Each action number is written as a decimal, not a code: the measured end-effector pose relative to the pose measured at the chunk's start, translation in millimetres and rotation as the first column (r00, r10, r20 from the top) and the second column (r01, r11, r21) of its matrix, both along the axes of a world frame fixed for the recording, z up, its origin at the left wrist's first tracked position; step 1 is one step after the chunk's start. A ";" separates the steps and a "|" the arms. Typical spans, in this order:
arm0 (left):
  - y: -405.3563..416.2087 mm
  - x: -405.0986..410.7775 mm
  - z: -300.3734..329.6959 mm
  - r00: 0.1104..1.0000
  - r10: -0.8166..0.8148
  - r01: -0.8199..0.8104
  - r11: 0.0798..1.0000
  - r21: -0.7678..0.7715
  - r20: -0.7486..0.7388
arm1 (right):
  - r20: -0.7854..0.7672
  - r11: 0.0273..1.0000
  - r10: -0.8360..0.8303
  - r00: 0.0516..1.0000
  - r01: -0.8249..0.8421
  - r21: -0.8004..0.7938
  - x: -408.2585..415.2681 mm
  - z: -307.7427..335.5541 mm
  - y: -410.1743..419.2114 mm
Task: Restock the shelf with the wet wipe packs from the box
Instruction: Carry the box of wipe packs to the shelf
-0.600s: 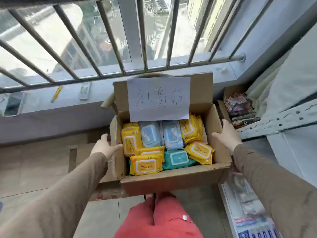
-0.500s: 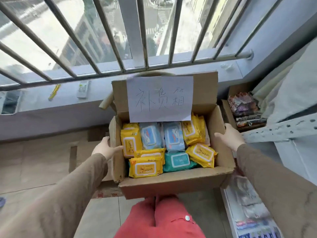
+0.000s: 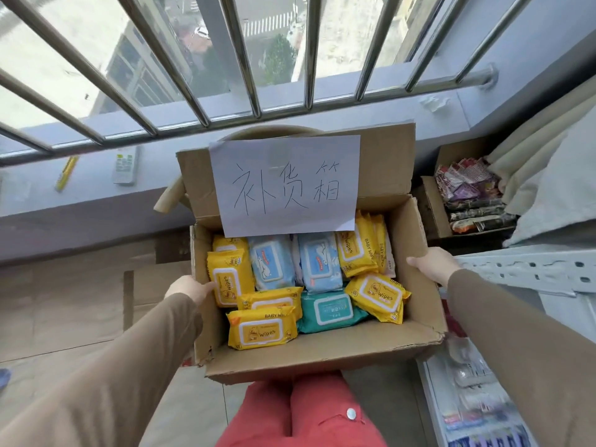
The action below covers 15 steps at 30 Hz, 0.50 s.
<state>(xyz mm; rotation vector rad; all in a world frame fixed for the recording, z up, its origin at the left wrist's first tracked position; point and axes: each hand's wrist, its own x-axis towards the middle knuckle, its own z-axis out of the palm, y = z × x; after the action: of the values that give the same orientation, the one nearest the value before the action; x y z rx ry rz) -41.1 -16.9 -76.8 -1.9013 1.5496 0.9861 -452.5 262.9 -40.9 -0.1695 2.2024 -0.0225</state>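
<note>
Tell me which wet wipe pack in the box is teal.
The teal pack lies flat in the front row, between the front yellow pack and the right-hand yellow pack. The others are yellow or pale blue.

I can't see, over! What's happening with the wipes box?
Left hand and right hand grip box sides. Wipe packs all inside. Nothing blocking.

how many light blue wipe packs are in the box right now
2. One light blue pack stands left of centre in the back row of the box, the other beside it on the right. More may be hidden underneath.
</note>
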 end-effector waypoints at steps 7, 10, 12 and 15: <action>-2.6 1.6 5.3 0.991 -0.131 0.131 0.991 -0.012 0.003 | -0.125 0.991 0.130 0.984 -0.125 0.052 14.1 8.6 4.3; -5.0 6.5 10.4 0.979 -0.203 0.202 0.979 -0.034 -0.022 | -0.156 0.994 0.103 0.982 -0.097 0.050 31.8 8.9 24.5; -3.4 15.0 14.5 0.963 -0.269 0.267 0.962 -0.046 -0.028 | -0.172 0.997 0.064 0.983 -0.057 0.045 52.1 10.3 46.3; -2.7 30.7 20.3 0.935 -0.353 0.352 0.935 -0.051 -0.030 | -0.178 0.999 0.003 0.984 0.004 0.038 85.8 14.2 78.9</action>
<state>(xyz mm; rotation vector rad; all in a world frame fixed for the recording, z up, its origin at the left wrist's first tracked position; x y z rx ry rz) -10.3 -19.6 -56.6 -1.5604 1.8670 0.8370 -366.7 341.8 -26.8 -0.1542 2.3796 0.0357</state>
